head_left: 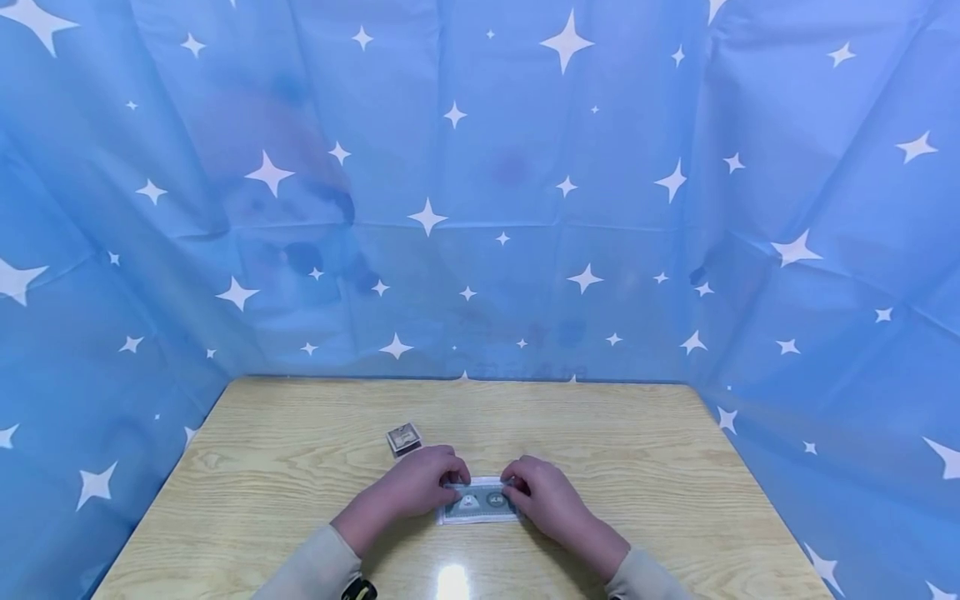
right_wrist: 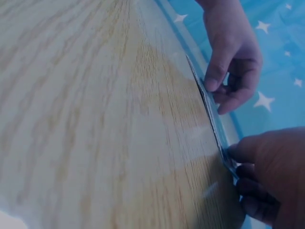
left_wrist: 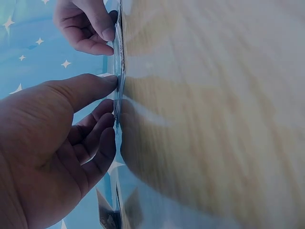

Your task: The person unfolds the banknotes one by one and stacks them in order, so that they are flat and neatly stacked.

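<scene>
A grey-green printed banknote with pale borders lies lengthwise on the table in the head view. It shows a white figure and a dark round seal. At its left end my left hand pinches the note, thumb on the printed face and fingers curled at the far edge. My right hand holds the right end in the same way. Seen edge-on in the right wrist view, the note looks thin and layered, close to the tabletop. Whether it is one note or a stack, I cannot tell.
Just beyond my left hand sits a small folded, printed piece of paper, its flap raised. The wood-grain table meets a blue star-patterned curtain at the back and sides. A dark wristband shows at the left sleeve.
</scene>
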The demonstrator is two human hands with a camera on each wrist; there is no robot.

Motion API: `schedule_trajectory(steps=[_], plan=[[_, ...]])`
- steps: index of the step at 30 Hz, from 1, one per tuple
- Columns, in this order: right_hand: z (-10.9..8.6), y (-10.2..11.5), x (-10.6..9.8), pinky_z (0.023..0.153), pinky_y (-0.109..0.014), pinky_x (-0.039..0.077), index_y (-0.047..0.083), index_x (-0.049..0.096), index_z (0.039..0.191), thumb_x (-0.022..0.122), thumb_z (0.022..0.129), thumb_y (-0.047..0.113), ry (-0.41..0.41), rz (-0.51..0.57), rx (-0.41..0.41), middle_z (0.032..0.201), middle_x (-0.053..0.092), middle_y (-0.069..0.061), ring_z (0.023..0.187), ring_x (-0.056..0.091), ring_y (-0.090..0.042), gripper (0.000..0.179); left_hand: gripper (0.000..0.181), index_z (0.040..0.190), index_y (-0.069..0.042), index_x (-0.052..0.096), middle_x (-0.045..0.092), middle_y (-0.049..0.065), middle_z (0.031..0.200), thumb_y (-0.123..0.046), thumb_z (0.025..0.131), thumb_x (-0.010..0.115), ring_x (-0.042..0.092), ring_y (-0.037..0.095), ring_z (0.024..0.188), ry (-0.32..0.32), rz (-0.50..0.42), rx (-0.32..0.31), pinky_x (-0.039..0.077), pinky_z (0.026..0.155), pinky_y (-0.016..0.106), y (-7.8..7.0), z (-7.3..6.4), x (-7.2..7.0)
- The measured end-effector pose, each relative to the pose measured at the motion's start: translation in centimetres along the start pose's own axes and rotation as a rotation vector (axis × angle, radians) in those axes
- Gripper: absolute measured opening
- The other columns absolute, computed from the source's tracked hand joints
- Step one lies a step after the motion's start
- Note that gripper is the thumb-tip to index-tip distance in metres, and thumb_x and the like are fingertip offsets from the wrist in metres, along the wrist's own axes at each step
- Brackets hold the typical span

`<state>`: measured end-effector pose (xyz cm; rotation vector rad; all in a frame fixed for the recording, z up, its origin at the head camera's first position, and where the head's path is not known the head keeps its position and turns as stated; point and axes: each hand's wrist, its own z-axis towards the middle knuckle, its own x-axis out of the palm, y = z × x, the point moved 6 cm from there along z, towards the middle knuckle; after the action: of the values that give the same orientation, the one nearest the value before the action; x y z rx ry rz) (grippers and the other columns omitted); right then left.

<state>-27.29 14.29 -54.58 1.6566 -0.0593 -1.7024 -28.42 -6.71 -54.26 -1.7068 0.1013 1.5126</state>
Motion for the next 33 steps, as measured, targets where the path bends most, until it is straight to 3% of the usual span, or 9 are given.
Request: schedule_trajectory(steps=[9,17,24,33], plan=[[-0.1,-0.3,-0.1,0.063,-0.024,0.047,0.016,0.08,0.105,0.084,0.099,0.011,-0.011,0.023,0.009,0.083,0.055,0.014,0.072,0.051,-0.002,0.009,0.016,0.109,-0.018,0.08,0.064,-0.011,0.096,-0.016,0.095,0.087,0.059,0.003,0.087,-0.012,0.008,-0.001,0.055,0.082,0.026,0.1,0.1,0.1],[-0.2,-0.7,-0.6,0.067,-0.025,0.051,0.017,0.08,0.102,0.082,0.101,0.014,-0.02,0.165,0.047,0.087,0.063,0.013,0.077,0.057,-0.004,0.004,0.018,0.114,-0.019,0.079,0.065,-0.012,0.102,-0.018,0.097,0.083,0.06,0.003,0.092,-0.034,-0.039,-0.024,0.057,0.085,0.029,-0.1,-0.1,-0.4],[0.8,0.0,-1.2,0.068,-0.026,0.054,0.019,0.078,0.098,0.078,0.104,0.012,-0.065,0.232,0.015,0.087,0.066,0.012,0.077,0.059,-0.005,0.009,0.016,0.117,-0.014,0.078,0.07,-0.007,0.105,-0.014,0.1,0.08,0.066,0.008,0.097,-0.144,-0.081,-0.01,0.06,0.089,0.034,0.3,-0.4,-2.5],[3.9,2.4,-1.0,0.067,-0.027,0.053,0.016,0.078,0.102,0.075,0.107,0.017,-0.026,0.201,-0.019,0.089,0.065,0.011,0.076,0.058,-0.006,0.006,0.012,0.115,-0.015,0.077,0.067,-0.01,0.103,-0.012,0.103,0.078,0.066,0.011,0.095,-0.249,-0.078,-0.097,0.06,0.086,0.038,3.2,-1.4,-5.3]])
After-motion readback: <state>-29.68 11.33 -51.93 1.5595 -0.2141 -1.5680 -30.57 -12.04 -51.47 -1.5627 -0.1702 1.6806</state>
